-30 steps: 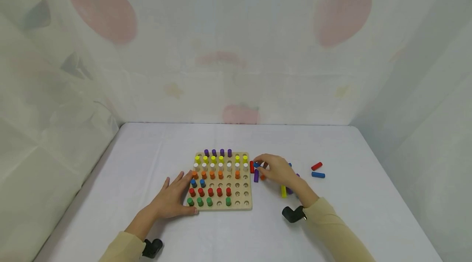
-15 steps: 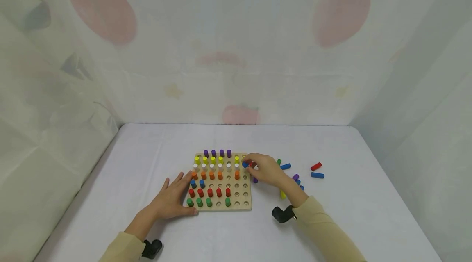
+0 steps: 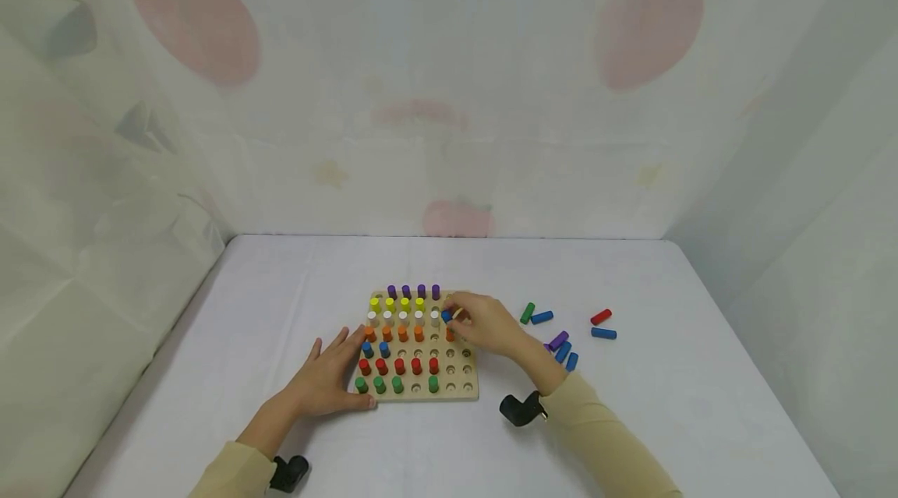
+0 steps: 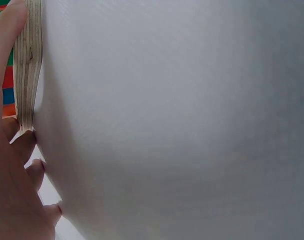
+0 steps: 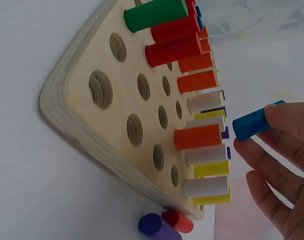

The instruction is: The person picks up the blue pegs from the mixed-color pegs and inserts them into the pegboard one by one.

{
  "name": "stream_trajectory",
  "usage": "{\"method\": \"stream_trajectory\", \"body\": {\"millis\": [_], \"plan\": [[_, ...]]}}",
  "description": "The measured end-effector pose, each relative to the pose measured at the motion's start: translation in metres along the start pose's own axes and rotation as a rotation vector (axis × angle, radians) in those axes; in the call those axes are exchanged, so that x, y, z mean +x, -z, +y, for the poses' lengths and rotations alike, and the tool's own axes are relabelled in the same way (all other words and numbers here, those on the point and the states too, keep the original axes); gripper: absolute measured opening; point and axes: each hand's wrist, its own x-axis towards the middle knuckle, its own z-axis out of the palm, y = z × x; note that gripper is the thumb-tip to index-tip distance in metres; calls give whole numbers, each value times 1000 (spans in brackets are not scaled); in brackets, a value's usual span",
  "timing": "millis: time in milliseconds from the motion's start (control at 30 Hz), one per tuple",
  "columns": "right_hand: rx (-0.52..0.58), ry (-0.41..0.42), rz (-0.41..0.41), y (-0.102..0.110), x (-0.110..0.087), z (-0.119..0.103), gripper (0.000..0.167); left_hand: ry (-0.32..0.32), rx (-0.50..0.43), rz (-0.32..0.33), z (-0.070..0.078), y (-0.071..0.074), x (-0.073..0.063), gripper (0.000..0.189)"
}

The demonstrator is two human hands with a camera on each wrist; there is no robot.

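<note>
A wooden pegboard lies on the white table, with rows of pegs in purple, yellow, white, orange, blue, red and green. Several holes at its right side hold no peg. My left hand rests spread against the board's left edge, its thumb at the near left corner; the left wrist view shows the thumb on the board's side. Over the right part of the board, my right hand pinches a blue peg between thumb and fingertips. That peg is tilted and clear of the holes, above the orange and white pegs.
Loose pegs lie right of the board: a green peg, a purple peg, a red peg and several blue ones. Beside the board's edge, the right wrist view shows another purple peg and a red peg.
My right hand has carried the blue peg leftward from beside the board to over its right columns, uncovering loose pegs on the table. The left hand stays in place.
</note>
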Motion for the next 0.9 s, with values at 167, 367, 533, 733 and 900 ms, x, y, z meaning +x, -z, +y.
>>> {"method": "stream_trajectory", "body": {"millis": [167,367,533,733,900], "plan": [[-3,-2,-17,-4,4,-6,21,-1,-1,0,0,-1,0,120],[-9,38,-21,-9,8,-12,19,-3,-2,3,0,-1,1,120],[1,46,-29,-14,9,-17,18,-5,-5,5,1,0,0,120],[35,41,-63,-21,13,-22,17,-4,-9,0,3,2,0,119],[46,28,-81,-24,16,-26,19,-2,-4,-2,3,2,1,120]]}}
